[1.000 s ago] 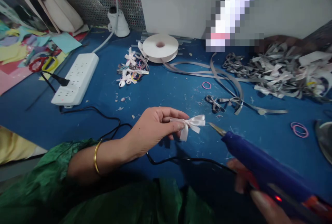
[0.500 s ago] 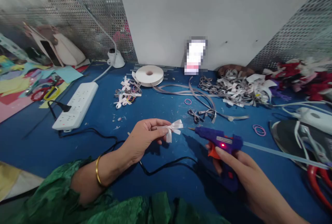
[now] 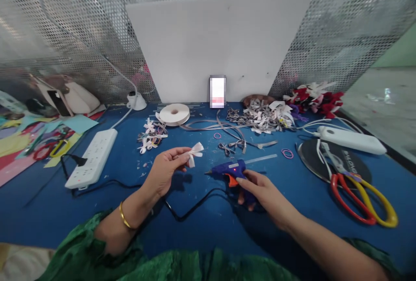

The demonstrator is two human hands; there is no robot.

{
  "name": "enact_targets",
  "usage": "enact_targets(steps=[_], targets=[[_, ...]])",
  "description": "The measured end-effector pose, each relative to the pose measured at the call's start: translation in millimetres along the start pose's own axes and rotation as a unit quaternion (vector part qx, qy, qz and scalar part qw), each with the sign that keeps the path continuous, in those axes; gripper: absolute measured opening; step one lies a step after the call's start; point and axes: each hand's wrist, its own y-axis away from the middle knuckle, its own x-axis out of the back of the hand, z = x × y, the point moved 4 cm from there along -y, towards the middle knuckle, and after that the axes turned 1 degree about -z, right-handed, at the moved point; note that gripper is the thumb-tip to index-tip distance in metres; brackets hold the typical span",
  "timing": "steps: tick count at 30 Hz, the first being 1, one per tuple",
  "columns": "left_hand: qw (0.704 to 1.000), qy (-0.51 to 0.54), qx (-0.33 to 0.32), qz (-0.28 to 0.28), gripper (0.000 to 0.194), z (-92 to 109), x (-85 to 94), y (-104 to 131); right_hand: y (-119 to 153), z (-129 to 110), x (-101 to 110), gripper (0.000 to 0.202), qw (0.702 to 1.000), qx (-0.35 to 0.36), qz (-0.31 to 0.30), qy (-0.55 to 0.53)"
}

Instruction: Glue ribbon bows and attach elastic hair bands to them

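Between the thumb and fingers of my left hand [image 3: 169, 166] is a small pale pink ribbon bow [image 3: 196, 153], held above the table. My right hand [image 3: 260, 190] grips a dark blue hot glue gun [image 3: 231, 168] by its handle, close to the tabletop. The gun's nozzle points left, below and apart from the bow. A clear glue stick [image 3: 260, 158] sticks out of its back, and a red light glows on its side. My fingers partly hide the handle, and the orange trigger shows in front of them.
A white power strip [image 3: 94, 155] lies left, its black cord crossing the blue table [image 3: 201, 233]. Behind are a ribbon spool [image 3: 180, 111], finished bows [image 3: 151, 135] and a pile of ribbon bows [image 3: 264, 116]. Scissors [image 3: 367, 203] lie right, on a dark round plate [image 3: 354, 161].
My right hand has lowered the glue gun away from the bow, so its nozzle is no longer beside it. My left hand still holds the bow. The view has shifted and tilted upward.
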Motion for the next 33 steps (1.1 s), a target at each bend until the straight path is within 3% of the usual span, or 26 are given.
enact_targets(steps=[4,7,12,16,19,22,28,33], targets=[[0.999,-0.004,-0.032,0.023,0.038,5,6.8,-10,-9,2,11,0.031,0.993,0.010,0.013,0.113],[0.999,-0.006,-0.042,0.019,0.039,9,1.8,-11,-10,1,19,0.032,0.982,0.032,0.019,0.183],[0.999,-0.006,-0.038,-0.035,0.035,25,-27.1,2,7,-14,31,0.038,0.954,0.074,-0.001,0.291],[0.997,0.014,-0.034,-0.061,0.031,33,-53.9,12,6,-47,54,0.029,0.919,0.124,0.028,0.373],[0.998,0.041,-0.028,-0.048,0.032,27,-67.1,15,-21,-74,67,0.018,0.889,0.157,0.068,0.425],[0.998,0.059,-0.009,-0.030,0.032,13,-72.4,17,-67,-89,64,0.015,0.864,0.168,0.094,0.465],[0.998,0.058,0.014,-0.029,0.030,-3,-68.2,14,-157,-90,39,0.031,0.835,0.159,0.091,0.519],[0.998,0.056,0.019,-0.031,0.029,-5,-66.5,13,-190,-88,28,0.033,0.826,0.141,0.078,0.540]])
